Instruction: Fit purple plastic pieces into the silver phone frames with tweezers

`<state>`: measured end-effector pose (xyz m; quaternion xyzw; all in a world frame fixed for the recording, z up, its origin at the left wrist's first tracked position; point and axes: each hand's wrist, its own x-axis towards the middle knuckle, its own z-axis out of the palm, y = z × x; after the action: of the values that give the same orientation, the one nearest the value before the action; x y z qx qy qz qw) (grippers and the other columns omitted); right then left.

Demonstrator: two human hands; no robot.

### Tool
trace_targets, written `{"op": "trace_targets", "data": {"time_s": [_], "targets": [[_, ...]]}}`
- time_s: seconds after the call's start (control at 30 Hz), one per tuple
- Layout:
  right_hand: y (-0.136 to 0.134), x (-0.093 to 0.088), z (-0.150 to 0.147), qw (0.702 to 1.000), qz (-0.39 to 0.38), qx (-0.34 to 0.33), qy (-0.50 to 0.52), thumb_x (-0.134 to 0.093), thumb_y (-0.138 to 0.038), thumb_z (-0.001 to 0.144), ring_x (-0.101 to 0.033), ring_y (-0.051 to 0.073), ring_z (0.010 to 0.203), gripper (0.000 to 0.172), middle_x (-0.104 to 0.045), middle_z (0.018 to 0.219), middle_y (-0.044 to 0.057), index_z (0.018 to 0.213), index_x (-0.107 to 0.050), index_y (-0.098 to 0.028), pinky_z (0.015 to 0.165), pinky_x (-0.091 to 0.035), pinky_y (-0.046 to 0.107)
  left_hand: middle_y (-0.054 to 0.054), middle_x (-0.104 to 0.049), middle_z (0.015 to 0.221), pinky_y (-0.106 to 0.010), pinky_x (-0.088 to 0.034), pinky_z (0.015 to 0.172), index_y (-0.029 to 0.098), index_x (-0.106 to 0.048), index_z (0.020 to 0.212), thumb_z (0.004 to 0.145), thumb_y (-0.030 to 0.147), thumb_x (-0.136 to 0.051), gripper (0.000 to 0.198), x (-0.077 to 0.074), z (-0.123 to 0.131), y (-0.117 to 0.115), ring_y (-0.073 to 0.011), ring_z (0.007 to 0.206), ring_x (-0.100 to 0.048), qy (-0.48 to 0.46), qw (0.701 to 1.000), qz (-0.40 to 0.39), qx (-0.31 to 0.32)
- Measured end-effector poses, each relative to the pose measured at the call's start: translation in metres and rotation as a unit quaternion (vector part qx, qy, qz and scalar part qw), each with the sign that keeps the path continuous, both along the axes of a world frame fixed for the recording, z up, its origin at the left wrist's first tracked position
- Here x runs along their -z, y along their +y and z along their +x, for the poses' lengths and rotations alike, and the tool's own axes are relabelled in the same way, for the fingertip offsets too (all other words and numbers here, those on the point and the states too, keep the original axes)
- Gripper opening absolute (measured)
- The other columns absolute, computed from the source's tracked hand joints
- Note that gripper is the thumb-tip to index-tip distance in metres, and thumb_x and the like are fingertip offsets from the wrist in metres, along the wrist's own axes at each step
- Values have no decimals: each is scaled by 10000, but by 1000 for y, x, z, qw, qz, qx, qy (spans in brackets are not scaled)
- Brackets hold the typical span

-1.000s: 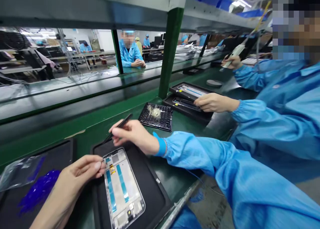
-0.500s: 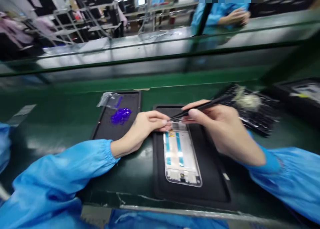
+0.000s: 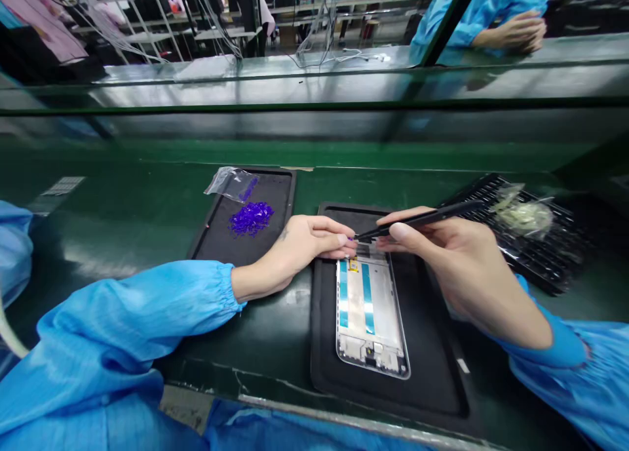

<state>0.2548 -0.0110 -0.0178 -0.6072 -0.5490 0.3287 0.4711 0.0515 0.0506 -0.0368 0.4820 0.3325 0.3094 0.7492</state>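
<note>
A white phone frame (image 3: 369,316) with two blue strips lies in a black tray (image 3: 432,366) on the green bench. My right hand (image 3: 442,251) grips black tweezers (image 3: 417,220), whose tips point left at the frame's top edge. My left hand (image 3: 304,244) rests at the frame's top left corner, its fingers pinched together right at the tweezer tips. Whether those fingers hold a small part is too small to see.
A second black tray (image 3: 275,192) to the left holds a heap of small purple parts (image 3: 251,216) and a clear plastic bag (image 3: 230,181). At right, a black grid tray (image 3: 550,254) carries a crumpled clear wrapper (image 3: 523,215). Another person's hands (image 3: 521,31) rest beyond the conveyor.
My view has swung from the right, where a co-worker sat, down to my own trays. Both hands came together at the top of the phone frame and stay there.
</note>
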Motion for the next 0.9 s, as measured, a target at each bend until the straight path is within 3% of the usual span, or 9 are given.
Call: {"op": "trace_targets", "data": {"time_s": [0.6, 0.7, 0.77, 0.8, 0.9], "targets": [[2, -2, 1, 996, 41, -30, -75, -732, -482, 865, -742, 226, 748, 255, -778, 870, 37, 903, -787, -236, 696, -604, 350, -110, -785, 944, -272, -598, 896, 81, -718, 1014, 876, 146, -704, 153, -1, 1, 2, -148, 856, -764, 24, 999, 14, 16], [1, -6, 3, 997, 60, -23, -52, -748, -476, 851, -732, 215, 719, 239, -763, 808, 30, 846, -782, -239, 699, -608, 352, -97, -763, 1037, -302, -582, 924, 120, -678, 1128, 933, 220, -650, 221, -5, -5, 0, -162, 947, -747, 60, 993, 97, 40], [1, -9, 5, 998, 59, -6, 2, -773, -466, 830, -732, 203, 719, 231, -752, 775, 20, 863, -776, -237, 714, -619, 341, -76, -733, 1067, -320, -562, 927, 151, -660, 1109, 955, 247, -624, 185, -11, -12, -9, -171, 989, -711, 113, 957, 256, 80], [2, -9, 5, 998, 55, 4, 32, -785, -462, 817, -733, 199, 724, 234, -747, 766, 16, 877, -773, -236, 724, -626, 339, -70, -714, 1069, -328, -553, 914, 157, -654, 1067, 955, 262, -629, 156, -15, -16, -15, -178, 990, -688, 140, 918, 352, 120], [8, -5, 7, 995, 38, 20, 87, -816, -479, 777, -737, 200, 743, 273, -741, 760, 13, 882, -765, -232, 775, -634, 363, -90, -652, 1112, -373, -531, 855, 153, -612, 983, 929, 356, -684, 222, -23, -28, -37, -227, 1002, -603, 214, 747, 569, 269]]}}
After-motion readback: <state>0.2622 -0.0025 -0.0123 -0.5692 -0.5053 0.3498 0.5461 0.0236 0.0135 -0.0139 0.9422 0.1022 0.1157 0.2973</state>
